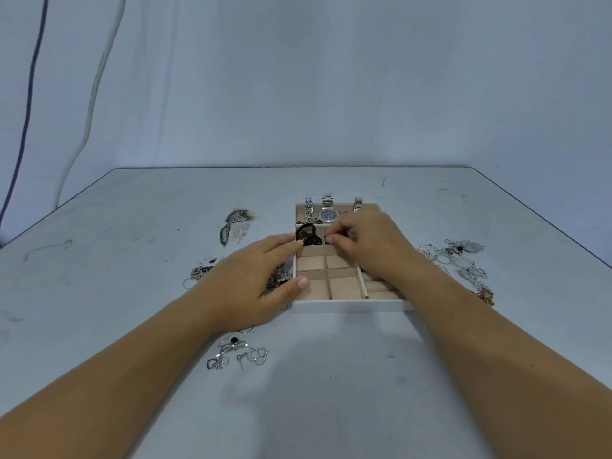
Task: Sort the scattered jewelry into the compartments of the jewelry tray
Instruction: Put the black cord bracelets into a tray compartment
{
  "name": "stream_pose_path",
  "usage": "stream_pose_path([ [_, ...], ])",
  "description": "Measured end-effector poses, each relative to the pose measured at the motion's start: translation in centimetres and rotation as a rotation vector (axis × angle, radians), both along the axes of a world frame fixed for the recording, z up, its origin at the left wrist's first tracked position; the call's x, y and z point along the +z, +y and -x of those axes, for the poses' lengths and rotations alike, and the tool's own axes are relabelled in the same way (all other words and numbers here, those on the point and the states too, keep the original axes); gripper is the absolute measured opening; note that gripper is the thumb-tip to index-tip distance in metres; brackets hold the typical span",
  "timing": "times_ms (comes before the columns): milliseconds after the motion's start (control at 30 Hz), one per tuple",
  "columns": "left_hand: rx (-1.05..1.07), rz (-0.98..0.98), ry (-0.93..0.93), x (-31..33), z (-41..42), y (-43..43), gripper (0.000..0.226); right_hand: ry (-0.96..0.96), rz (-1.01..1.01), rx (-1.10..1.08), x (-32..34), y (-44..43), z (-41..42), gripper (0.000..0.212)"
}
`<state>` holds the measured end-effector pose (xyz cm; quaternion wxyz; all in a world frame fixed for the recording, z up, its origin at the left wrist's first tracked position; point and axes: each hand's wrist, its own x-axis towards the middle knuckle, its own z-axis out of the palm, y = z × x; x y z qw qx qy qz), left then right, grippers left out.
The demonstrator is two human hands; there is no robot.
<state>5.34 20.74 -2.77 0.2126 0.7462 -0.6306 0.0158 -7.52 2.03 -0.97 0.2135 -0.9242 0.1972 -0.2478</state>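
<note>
We see the tray mid-tabletop, white walls and beige lining, split into compartments. The back long compartment holds three watches with their bands sticking up over the back wall. The next row's left compartment holds black loops. The two front rows of small compartments show only lining, and the ridged section at front right is partly covered by the right forearm.

The left hand lies released against the tray's left wall. Its fingers are straight, with tips by the black loops and the thumb on the wall at the front-left compartment. A dark metal cluster sits under its palm on the tabletop, just beside the tray.

The right hand reaches over the tray with its fingers curled, the tips pinching a small dark piece at the compartment right of the loops. We can't tell what the piece is.

Unsorted jewelry remains on the tabletop:
- a silver pile left of the left hand
- heart pendants near the left wrist
- a long chain cluster right of the tray

There is a dark stain at back left.
</note>
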Motion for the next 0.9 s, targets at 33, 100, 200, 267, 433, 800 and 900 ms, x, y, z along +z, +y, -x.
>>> stream_pose_path([
  [33,0.0,-0.001,-0.001,0.0,0.0,0.0,0.072,0.049,0.028,0.009,-0.1,-0.1,0.0,0.012],
  [100,0.002,-0.001,-0.004,0.0,0.0,0.1,0.072,0.105,0.078,0.039,-0.3,-0.4,0.0,0.027],
  [200,0.007,-0.004,-0.011,0.1,0.0,0.1,0.072,0.17,0.084,0.064,-0.3,-0.1,0.3,0.038],
  [267,0.007,-0.006,-0.011,0.1,0.0,0.1,0.073,0.21,0.061,0.109,-0.3,0.5,0.9,0.033],
  [433,-0.001,-0.004,-0.001,0.1,-0.1,0.1,0.073,0.139,0.016,0.093,0.7,1.6,2.5,0.04],
  [800,-0.002,0.002,0.012,0.2,-0.1,0.2,0.073,0.254,0.004,0.088,1.2,1.1,6.6,0.035],
  [900,-0.003,0.005,0.022,0.2,-0.1,0.2,0.074,0.233,0.07,0.08,-0.8,1.2,7.0,0.045],
])
